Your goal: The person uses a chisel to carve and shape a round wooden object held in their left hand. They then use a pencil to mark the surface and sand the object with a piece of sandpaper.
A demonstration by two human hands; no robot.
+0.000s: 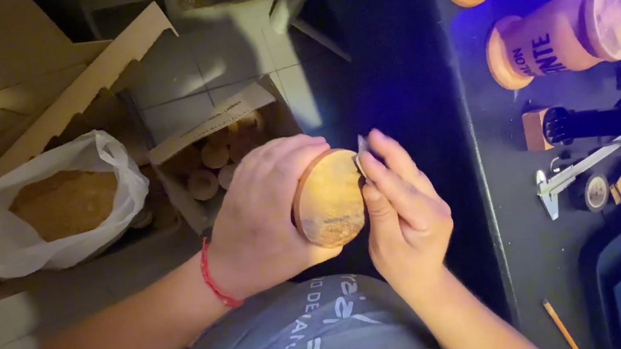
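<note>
Head view, frame centre: left hand wrapped around a round wooden piece, flat face showing. Right hand pinches a small thin blade against its upper rim. Left of frame, white plastic bag holds sawdust; beside it, open cardboard box holds wooden cylinders.

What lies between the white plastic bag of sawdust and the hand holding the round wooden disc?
In the head view, an open cardboard box of small wooden cylinders sits between the white plastic bag and the left hand holding the round wooden disc.
</note>
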